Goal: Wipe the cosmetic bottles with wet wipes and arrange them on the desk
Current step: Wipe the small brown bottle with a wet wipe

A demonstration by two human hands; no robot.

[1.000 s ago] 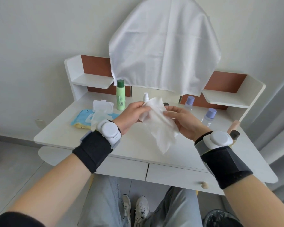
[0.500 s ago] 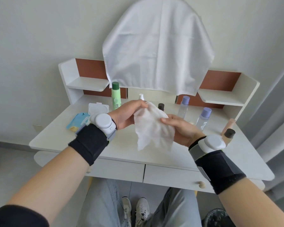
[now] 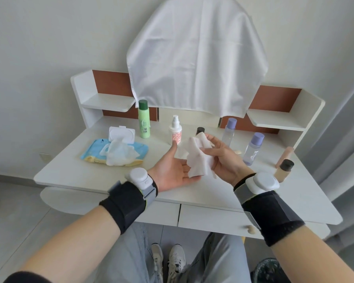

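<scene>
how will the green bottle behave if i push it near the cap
The green bottle stands tall and narrow on the desk, so a high push would probably tip it. Its round body would likely roll once down. It looks like smooth plastic, so probably light, not fragile.

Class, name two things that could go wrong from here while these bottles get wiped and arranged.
The foundation bottle stands close beside the wrist of the right hand; a sideways reach could tip it. The wipe pack lies with its lid open and a wipe pulled out, so the wipes may dry.
</scene>
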